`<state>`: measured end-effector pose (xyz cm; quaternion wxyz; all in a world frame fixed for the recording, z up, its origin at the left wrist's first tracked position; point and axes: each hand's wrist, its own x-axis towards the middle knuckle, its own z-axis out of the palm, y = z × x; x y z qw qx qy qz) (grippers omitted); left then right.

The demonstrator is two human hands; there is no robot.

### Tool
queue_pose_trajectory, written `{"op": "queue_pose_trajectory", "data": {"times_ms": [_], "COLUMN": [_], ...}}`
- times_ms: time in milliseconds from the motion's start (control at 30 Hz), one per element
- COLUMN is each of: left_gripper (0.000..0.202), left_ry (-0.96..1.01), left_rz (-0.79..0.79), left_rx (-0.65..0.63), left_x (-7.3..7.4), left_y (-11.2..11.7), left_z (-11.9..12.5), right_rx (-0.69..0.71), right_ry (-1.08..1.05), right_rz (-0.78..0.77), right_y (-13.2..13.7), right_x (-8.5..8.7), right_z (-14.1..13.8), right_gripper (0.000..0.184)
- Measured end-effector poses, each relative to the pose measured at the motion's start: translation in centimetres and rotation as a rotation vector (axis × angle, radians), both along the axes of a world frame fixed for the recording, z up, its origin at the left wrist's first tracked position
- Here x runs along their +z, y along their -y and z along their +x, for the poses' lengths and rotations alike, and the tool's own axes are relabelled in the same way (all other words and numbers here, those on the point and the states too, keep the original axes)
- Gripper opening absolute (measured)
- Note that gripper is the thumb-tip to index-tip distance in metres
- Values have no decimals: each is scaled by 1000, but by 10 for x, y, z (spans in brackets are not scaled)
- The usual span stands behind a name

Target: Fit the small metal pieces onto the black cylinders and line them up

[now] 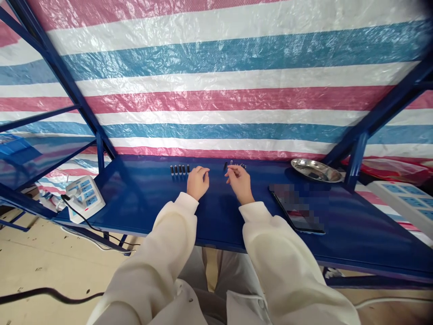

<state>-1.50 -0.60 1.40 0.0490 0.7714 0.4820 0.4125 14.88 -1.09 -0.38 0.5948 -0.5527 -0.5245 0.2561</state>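
On the blue bench (pixel 142 198), small dark cylinders (pixel 179 170) stand in a row just beside the left hand (pixel 198 181). They are likely light, rigid and tippy, so best pinched by the sides. That hand is loosely curled and holds nothing. The right hand (pixel 239 181) seems to pinch one small piece (pixel 231 162), though it is too tiny to be sure.

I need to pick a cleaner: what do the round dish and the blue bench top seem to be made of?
Dish: likely stainless steel, polished, since it is silvery with mirror-like reflections. Bench top: probably painted sheet metal, since it is an even blue with a soft sheen, though that is less certain.
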Motion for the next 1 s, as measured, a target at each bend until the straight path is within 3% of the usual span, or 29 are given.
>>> {"op": "queue_pose_trajectory", "data": {"times_ms": [133, 233, 433, 633, 833, 1000], "left_gripper": [24, 23, 18, 14, 13, 9], "left_ry": [-169, -327, -509, -569, -441, 23], "left_rz": [-11, -92, -156, -140, -105, -69], "left_rx": [251, 298, 272, 266, 188, 74], "left_x": [31, 44, 43, 35, 36, 38], "left_y": [-5, -16, -37, -46, -43, -22], "left_z": [-22, -38, -51, -51, -50, -25], "right_rx": [87, 120, 153, 175, 175, 195], "right_ry": [205, 310, 354, 355, 338, 194], "right_rz": [27, 24, 29, 16, 4, -7], "right_y": [8, 8, 9, 10, 10, 10], "right_x": [-5, -7, -7, -7, -7, -4], "right_z": [-8, -8, -10, -10, -9, -11], "right_gripper": [28, 28, 27, 27, 27, 35]}}
